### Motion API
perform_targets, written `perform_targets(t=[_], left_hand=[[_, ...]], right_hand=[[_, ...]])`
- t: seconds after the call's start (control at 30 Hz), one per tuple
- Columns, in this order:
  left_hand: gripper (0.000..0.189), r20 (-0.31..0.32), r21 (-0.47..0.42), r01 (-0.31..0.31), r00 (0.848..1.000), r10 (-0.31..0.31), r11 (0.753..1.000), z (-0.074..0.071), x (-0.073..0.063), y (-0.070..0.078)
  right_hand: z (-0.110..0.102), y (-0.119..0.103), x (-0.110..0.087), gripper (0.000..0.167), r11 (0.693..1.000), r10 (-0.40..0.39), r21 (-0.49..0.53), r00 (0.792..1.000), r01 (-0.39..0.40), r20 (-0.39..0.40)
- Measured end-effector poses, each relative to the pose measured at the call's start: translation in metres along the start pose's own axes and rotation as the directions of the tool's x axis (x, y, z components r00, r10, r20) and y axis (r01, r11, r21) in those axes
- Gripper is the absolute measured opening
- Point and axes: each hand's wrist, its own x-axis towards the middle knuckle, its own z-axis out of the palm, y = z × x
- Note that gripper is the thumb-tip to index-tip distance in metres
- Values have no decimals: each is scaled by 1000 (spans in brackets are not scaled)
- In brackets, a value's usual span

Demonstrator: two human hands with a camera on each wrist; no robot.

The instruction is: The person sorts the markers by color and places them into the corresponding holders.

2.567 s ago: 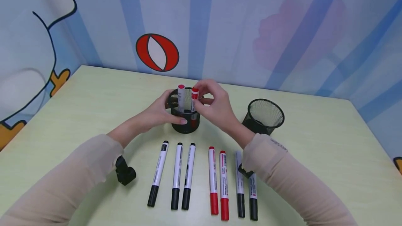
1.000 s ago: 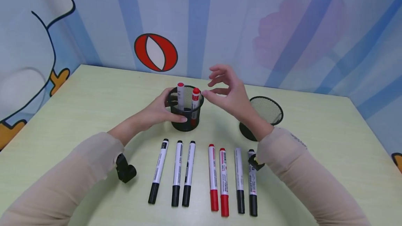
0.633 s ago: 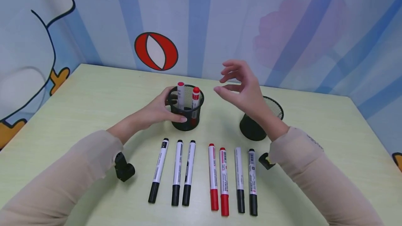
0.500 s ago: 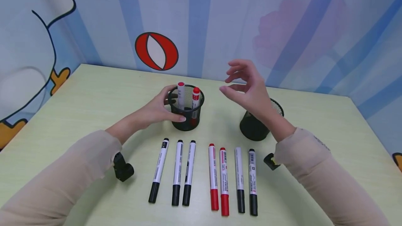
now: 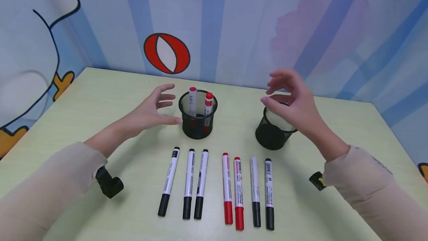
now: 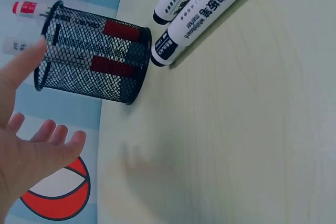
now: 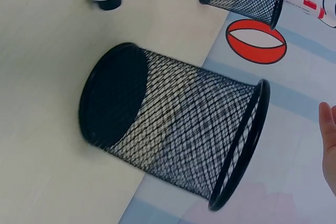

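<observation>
Two red whiteboard markers (image 5: pixel 208 103) stand upright in the left black mesh pen holder (image 5: pixel 198 129). Beside that holder, my left hand (image 5: pixel 148 111) is spread with nothing in it, its thumb tip right at the holder's side. In the left wrist view the markers' red caps (image 6: pixel 113 66) show through the mesh, near the bottom. My right hand (image 5: pixel 294 103) hovers over the second mesh pen holder (image 5: pixel 272 135), fingers loosely bent and holding nothing; it hides part of that holder's rim. The right wrist view shows this second holder (image 7: pixel 178 124) with no pens inside.
On the table in front of the holders lie several black-capped markers (image 5: pixel 170 181) at the left, two red markers (image 5: pixel 227 189) in the middle and two black-capped markers (image 5: pixel 255 192) at the right. A patterned wall (image 5: pixel 234 29) rises behind the table's back edge.
My right hand released a red marker in the left holder and moved right, over the second holder. My left hand let go of the left holder and drew back to the left.
</observation>
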Motion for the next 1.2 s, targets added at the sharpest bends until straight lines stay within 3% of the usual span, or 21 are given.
perform_targets(t=[0.17,0.43,0.57,0.7,0.9,1.1,1.2], left_hand=[[88,-42,-2,-55,998,55,998,-10,-16,11],[79,-106,39,-109,988,113,993,-15,-42,36],[75,-99,56,-144,984,149,988,-12,-52,48],[70,-63,56,-219,973,222,974,-4,-58,59],[71,28,76,-347,938,346,935,15,-55,77],[71,110,48,-481,873,474,875,42,-40,93],[72,145,38,-516,850,506,856,56,-33,97]], right_hand=[[-11,-1,-13,50,1000,-15,-8,1000,15,-8],[-19,1,-39,53,986,-66,-149,997,73,49],[-23,2,-47,54,981,-69,-179,996,76,49],[-26,3,-53,55,975,-40,-217,999,46,34],[-29,4,-63,57,972,-18,-233,998,32,60],[-30,7,-78,57,970,-21,-238,991,52,129],[-27,7,-83,55,971,-12,-235,989,47,148]])
